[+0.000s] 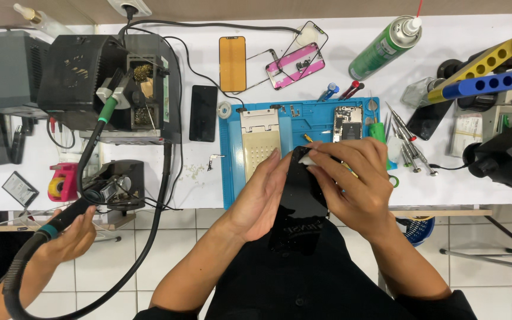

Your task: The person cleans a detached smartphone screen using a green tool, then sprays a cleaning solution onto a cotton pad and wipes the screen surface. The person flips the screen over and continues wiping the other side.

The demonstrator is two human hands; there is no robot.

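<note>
We hold the black phone screen (303, 186) over the counter's (351, 47) front edge, left hand (260, 198) bracing it, right hand (354, 184) fingers pinching a white wipe (308, 160); the opened phone (347, 123) lies unassembled.

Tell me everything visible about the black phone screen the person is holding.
The black phone screen is a flat, glossy, dark rectangular panel with rounded corners, looking like glass. It is held over the near edge of the blue work mat, tilted, its long side running away from the person. The left hand supports its left edge with fingers flat along it. The right hand grips the right side, its fingertips pressing a small white piece at the top corner. What that piece is cannot be told.
</note>
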